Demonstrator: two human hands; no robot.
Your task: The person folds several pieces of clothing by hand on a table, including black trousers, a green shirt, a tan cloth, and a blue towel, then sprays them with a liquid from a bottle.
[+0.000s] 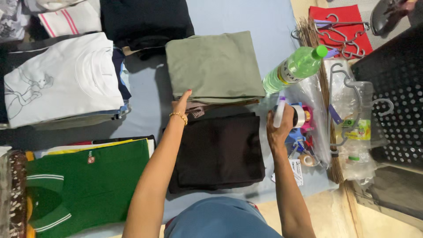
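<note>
Both of the person's arms are bare from the hands right up to where they leave the view – no sleeves show, no watch either. The left hand [181,105] wears one thin gold bracelet of small beads, sitting snug at the wrist; from that hand it lies toward five o'clock. The right hand [278,128], over at three o'clock from the left, carries no jewellery that I can see – its fingers are partly hidden. Down at six o'clock, between the two forearms, there is a rounded stretch of plain blue fabric, smooth and unpatterned, with a small sliver of red peeping at its right edge.
</note>
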